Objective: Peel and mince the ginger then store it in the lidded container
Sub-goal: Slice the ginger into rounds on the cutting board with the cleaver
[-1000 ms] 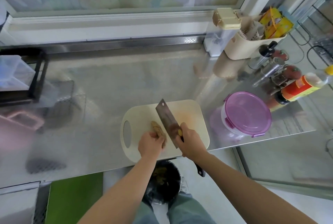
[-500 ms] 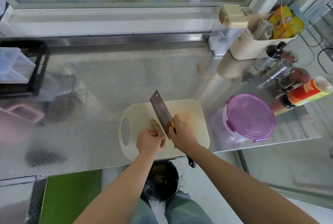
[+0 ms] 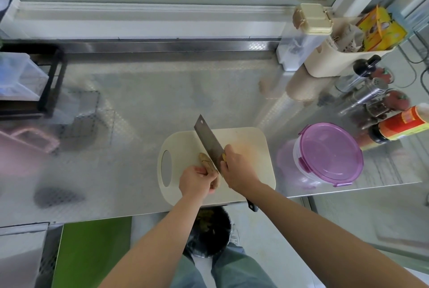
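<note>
Head view: the ginger is on the board under the cleaver, at the peeling stage.
The left hand [image 3: 197, 181] has its grip curled round the near end of the ginger [image 3: 204, 159], which lies on the cutting board [image 3: 250, 139] on the table [image 3: 162, 92]. The right hand [image 3: 239, 171] grips the cleaver [image 3: 209, 141] close to the blade, with the edge set against the root. The ginger looks mostly brown-skinned, so peeling seems barely begun. Nothing is minced yet, and the lidded container [image 3: 329, 155] stands closed just right of the board.

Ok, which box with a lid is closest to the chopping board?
The round tub with the purple lid, just right of the chopping board. The clear box with the beige lid stands much farther back.
</note>
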